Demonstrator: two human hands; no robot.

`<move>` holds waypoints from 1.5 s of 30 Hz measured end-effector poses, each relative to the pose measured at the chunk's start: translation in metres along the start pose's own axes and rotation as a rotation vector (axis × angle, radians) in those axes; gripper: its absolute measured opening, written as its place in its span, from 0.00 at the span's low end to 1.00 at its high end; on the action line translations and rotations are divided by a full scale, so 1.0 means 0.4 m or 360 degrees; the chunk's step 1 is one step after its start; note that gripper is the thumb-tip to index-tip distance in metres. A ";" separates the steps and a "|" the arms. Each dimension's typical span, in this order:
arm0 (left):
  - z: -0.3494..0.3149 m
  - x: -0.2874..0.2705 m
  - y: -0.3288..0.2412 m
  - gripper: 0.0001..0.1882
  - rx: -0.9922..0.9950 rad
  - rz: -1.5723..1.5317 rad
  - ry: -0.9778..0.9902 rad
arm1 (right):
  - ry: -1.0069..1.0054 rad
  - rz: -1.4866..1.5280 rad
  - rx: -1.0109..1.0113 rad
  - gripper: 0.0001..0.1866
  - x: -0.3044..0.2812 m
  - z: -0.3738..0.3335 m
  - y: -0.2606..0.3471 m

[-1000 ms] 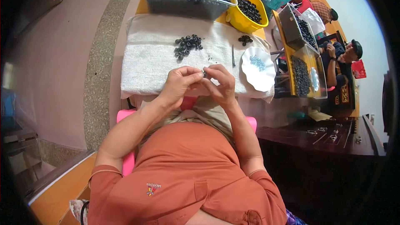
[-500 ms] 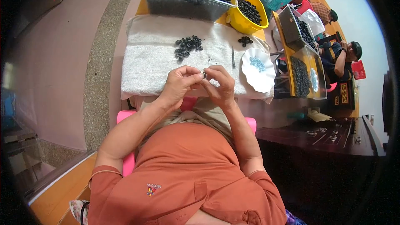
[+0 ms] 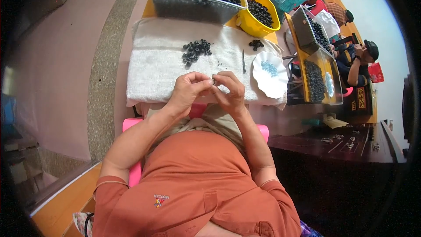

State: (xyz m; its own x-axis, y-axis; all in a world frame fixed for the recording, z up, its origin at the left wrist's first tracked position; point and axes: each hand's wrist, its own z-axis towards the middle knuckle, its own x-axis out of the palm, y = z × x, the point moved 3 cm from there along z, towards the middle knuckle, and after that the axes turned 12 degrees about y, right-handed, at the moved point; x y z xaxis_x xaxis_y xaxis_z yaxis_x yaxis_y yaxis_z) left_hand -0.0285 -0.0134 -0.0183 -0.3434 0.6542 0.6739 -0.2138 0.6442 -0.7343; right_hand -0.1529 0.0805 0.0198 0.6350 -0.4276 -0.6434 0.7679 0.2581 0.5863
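Between the fingertips of both hands, over the near part of a white towel (image 3: 151, 63), is a small dark ring-like piece (image 3: 213, 80). My left hand (image 3: 188, 91) pinches it from one side. My right hand (image 3: 230, 92) grips it from the other, partly covering it. Beyond them lies a loose pile of black ring-shaped parts (image 3: 196, 52), with a smaller black cluster (image 3: 256, 44) to its right. A thin dark stick-like tool (image 3: 244, 62) rests left of a white scalloped plate (image 3: 268, 88), which bears tiny light-blue pieces (image 3: 269, 67).
At the far edge stand a clear tub (image 3: 193, 8) full of black parts and a yellow bucket (image 3: 258, 30) of them. On the right, a second table carries a grey bin (image 3: 302, 25) and a clear bin (image 3: 337, 92). Another person (image 3: 357, 63) sits beyond it.
Both hands stay together on the small piece, with slight shifts of the fingers. The whole view has moved a little.
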 end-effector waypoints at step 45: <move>-0.012 0.017 -0.012 0.08 -0.0008 0.0114 -0.0078 | -0.0089 0.0171 0.0116 0.16 -0.030 0.003 -0.019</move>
State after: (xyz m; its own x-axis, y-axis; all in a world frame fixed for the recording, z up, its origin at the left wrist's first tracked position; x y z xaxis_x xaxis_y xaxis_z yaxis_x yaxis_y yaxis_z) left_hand -0.0254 -0.0100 -0.0097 -0.4023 0.6784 0.6147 -0.1826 0.5985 -0.7800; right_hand -0.1665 0.0828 0.0235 0.7058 -0.4493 -0.5477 0.6864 0.2422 0.6857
